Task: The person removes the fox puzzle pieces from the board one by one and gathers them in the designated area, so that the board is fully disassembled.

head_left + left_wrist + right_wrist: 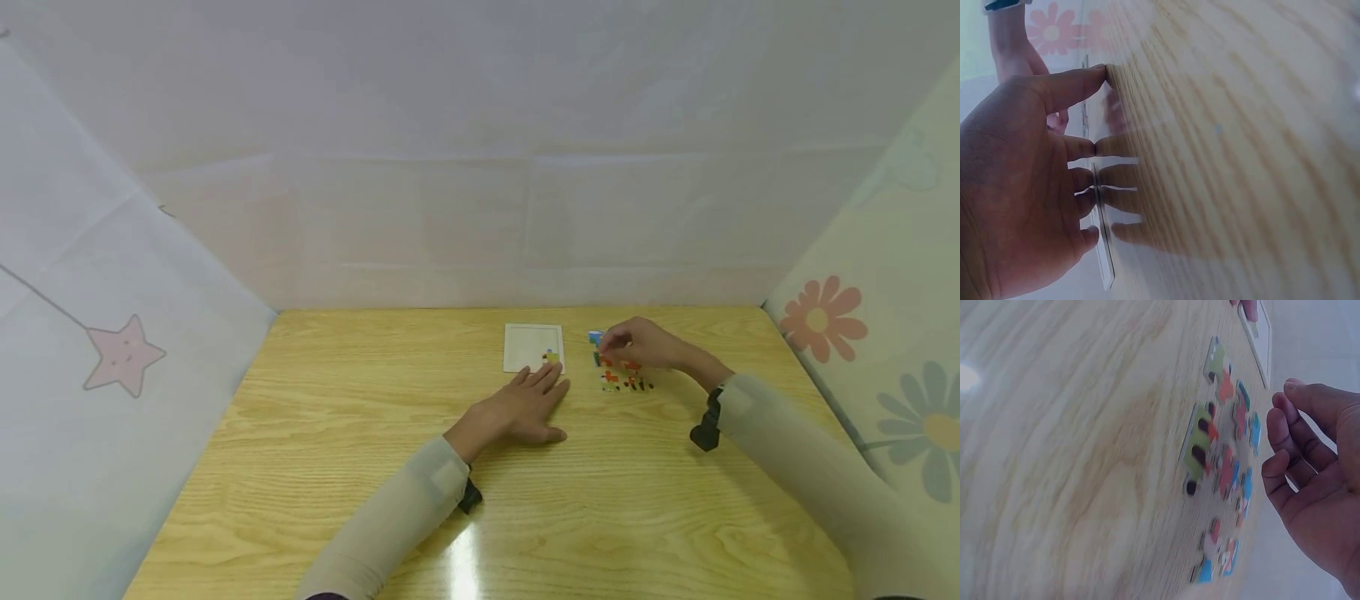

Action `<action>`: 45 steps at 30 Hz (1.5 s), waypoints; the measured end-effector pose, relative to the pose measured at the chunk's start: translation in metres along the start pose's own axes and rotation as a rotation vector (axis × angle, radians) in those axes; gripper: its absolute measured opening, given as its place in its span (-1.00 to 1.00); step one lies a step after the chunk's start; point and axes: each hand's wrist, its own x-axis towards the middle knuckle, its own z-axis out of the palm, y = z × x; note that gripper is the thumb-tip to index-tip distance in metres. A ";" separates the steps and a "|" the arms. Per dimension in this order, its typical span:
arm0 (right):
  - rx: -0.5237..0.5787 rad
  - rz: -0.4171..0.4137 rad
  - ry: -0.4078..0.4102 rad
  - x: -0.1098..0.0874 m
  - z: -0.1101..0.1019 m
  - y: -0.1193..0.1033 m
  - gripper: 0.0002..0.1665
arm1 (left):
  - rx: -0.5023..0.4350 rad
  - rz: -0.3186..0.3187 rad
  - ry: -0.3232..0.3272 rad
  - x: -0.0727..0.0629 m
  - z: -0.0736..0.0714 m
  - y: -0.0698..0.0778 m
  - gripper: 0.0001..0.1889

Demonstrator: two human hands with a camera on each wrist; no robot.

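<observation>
A white puzzle tray (pixel 525 343) with a raised border lies toward the back of the wooden table. In its near right corner sits a small, mostly yellow-green jigsaw piece (pixel 553 356). My left hand (pixel 525 410) lies palm down with spread fingers, its fingertips at the tray's near edge. Several loose jigsaw pieces (pixel 1200 440), coloured green, red and blue, are spread out to the right of the tray. Above them hovers my right hand (pixel 643 343), fingers loosely bent and thumb close to the index fingertip. In the right wrist view nothing shows between those fingers.
The wooden table (pixel 337 433) ends at a pale cloth wall (pixel 420 225) behind the tray. Patterned side walls with a pink star (pixel 123 357) and flowers (pixel 822 320) flank it. Each wrist carries a dark strapped device (pixel 707 429).
</observation>
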 end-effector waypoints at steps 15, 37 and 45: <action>-0.007 0.019 0.008 0.045 0.019 -0.015 -0.79 | 0.005 -0.009 0.012 0.002 0.003 -0.002 -0.03; -0.023 0.023 -0.033 0.077 0.040 -0.018 -0.76 | -0.010 0.002 0.018 0.002 0.003 -0.003 -0.03; -0.068 0.035 -0.031 0.079 0.043 -0.020 -0.77 | 0.004 0.014 0.020 0.001 0.003 -0.005 -0.03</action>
